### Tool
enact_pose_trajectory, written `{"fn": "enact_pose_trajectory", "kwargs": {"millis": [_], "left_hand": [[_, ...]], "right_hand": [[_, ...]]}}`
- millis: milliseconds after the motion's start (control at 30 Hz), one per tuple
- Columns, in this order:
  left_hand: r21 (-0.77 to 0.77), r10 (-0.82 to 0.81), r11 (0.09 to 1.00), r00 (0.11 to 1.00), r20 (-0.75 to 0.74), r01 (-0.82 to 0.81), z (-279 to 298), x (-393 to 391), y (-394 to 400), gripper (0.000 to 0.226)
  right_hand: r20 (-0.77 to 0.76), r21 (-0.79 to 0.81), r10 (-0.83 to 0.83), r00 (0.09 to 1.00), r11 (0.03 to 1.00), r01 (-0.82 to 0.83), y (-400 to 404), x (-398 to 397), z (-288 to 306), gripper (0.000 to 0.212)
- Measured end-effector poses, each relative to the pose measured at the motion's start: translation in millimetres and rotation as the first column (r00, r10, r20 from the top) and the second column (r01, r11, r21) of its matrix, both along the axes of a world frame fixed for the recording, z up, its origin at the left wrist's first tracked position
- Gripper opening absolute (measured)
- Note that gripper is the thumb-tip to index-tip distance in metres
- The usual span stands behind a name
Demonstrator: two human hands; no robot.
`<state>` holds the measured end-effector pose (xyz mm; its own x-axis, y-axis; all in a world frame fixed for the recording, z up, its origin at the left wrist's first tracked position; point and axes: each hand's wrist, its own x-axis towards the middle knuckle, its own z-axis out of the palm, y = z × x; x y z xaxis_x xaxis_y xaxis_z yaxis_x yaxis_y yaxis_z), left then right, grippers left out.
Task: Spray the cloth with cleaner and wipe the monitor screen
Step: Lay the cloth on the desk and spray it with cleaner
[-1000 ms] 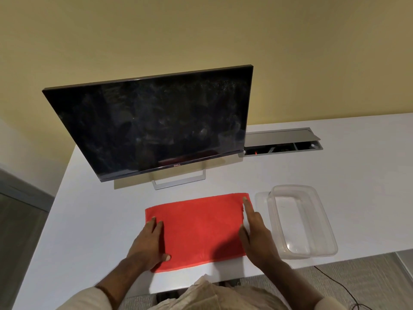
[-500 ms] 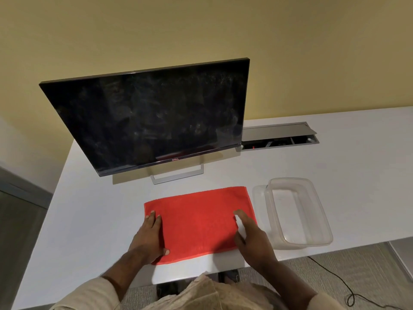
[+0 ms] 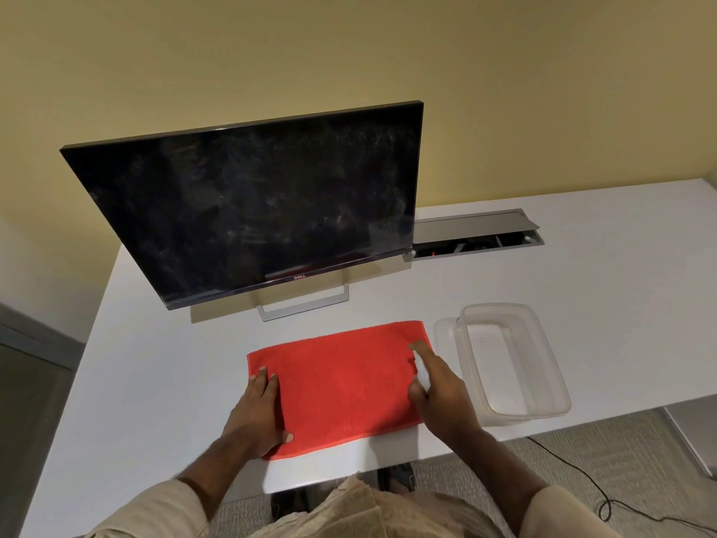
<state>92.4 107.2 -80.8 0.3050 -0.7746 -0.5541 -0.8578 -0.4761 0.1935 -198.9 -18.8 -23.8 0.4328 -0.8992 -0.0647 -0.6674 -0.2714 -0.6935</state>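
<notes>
Clear plastic container (image 3: 512, 359) on the white desk (image 3: 582, 304), nothing visible inside; its lid (image 3: 444, 333) lies under its left end. Red cloth (image 3: 341, 386) lies flat before the monitor (image 3: 248, 211), long axis left-right. Left hand (image 3: 258, 415) presses it, fingers straight. Right hand (image 3: 438, 390) grips a small white spray bottle (image 3: 421, 368), nozzle direction unclear.

You've got 1 monitor (image 3: 248, 211) | 1 red cloth (image 3: 341, 386) | 1 clear plastic container (image 3: 512, 359) | 1 small white spray bottle (image 3: 421, 368), in your right hand (image 3: 442, 398) | 2 hands with left hand (image 3: 258, 413) | 1 surface (image 3: 582, 304) | 1 cable tray (image 3: 473, 234) | 1 floor cable (image 3: 593, 487)
</notes>
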Motion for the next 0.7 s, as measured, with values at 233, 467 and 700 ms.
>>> {"fn": "enact_pose_trajectory", "kwargs": {"millis": [233,467,700], "left_hand": [[0.006,-0.01,1.0,1.0,0.005,0.01,0.8,0.6,0.0,0.125],[0.014,-0.026,1.0,1.0,0.009,0.026,2.9,0.4,0.3,0.124],[0.001,-0.021,1.0,1.0,0.015,0.021,-0.6,1.2,1.3,0.126]], "right_hand": [[0.075,0.05,0.13,0.989,0.99,-0.134,7.8,8.9,1.2,0.07],[0.025,0.116,0.135,0.991,0.984,-0.137,27.2,11.1,-9.1,0.054],[-0.001,0.168,0.173,0.985,0.971,-0.17,35.1,-11.3,-14.3,0.059]]}}
